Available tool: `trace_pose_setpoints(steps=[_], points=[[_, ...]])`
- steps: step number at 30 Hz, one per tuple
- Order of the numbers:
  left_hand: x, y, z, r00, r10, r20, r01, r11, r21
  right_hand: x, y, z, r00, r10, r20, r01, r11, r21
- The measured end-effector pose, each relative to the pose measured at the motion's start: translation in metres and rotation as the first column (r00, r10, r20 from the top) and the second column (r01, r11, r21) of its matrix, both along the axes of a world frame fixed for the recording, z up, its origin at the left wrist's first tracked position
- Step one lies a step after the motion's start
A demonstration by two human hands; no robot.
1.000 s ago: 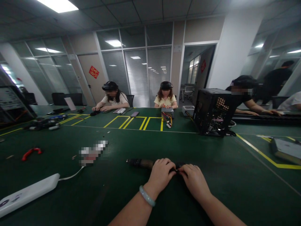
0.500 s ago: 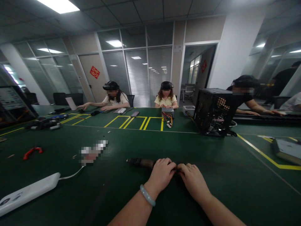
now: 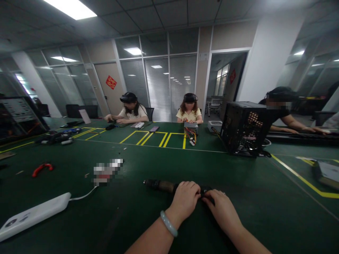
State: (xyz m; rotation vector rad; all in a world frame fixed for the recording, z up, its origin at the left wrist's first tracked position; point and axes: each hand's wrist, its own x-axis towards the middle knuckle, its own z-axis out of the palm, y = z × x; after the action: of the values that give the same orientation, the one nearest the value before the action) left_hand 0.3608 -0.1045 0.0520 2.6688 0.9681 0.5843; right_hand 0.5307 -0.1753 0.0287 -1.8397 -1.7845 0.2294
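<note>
A dark, rod-shaped electric screwdriver (image 3: 165, 186) lies across the table in front of me, its small metal tip pointing left. My left hand (image 3: 186, 195) is wrapped over its body, with a pale green bangle on the wrist. My right hand (image 3: 218, 204) pinches the black part at the tool's right end, thumb and fingers close together. The two hands almost meet there. They hide much of that end, so I cannot tell exactly what the right fingertips grip.
Left of me are a white power strip (image 3: 39, 215) with a cord and red-handled pliers (image 3: 42, 168). A black computer case (image 3: 242, 130) stands at the right, and a grey metal box (image 3: 329, 173) lies beyond it. Co-workers sit across the green table (image 3: 148, 222).
My right hand has shifted slightly right and down, showing more of the black end between my hands. My left hand keeps its hold. The whole view has shifted a little.
</note>
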Motion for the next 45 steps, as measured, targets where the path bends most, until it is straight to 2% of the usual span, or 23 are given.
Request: trace_pose_setpoints(steps=[7, 16, 19, 36, 41, 45], points=[[-0.003, 0.003, -0.002, 0.999, -0.048, 0.02, 0.048, 0.999, -0.019, 0.005, 0.003, -0.005, 0.99, -0.023, -0.138, 0.016, 0.998, -0.053], [-0.004, 0.001, -0.007, 0.991, -0.022, 0.129, 0.011, 0.997, 0.081, 0.006, 0.003, -0.007, 0.998, -0.005, -0.064, 0.004, 1.0, -0.023], [-0.004, 0.002, -0.008, 0.994, 0.009, 0.108, -0.02, 0.995, 0.096, 0.007, 0.003, -0.007, 0.999, 0.002, -0.053, -0.003, 1.0, -0.006], [-0.004, -0.005, 0.004, 0.999, -0.017, 0.037, 0.017, 1.0, 0.014, 0.001, -0.003, 0.011, 0.997, -0.025, -0.077, 0.025, 1.0, 0.0], [-0.007, -0.001, 0.003, 0.998, -0.047, 0.045, 0.046, 0.999, 0.014, -0.002, -0.005, 0.018, 0.996, -0.047, -0.077, 0.044, 0.998, -0.042], [-0.006, 0.002, 0.0, 0.998, -0.058, 0.038, 0.056, 0.998, 0.038, -0.004, -0.003, 0.018, 0.999, -0.02, -0.047, 0.019, 1.0, -0.01]])
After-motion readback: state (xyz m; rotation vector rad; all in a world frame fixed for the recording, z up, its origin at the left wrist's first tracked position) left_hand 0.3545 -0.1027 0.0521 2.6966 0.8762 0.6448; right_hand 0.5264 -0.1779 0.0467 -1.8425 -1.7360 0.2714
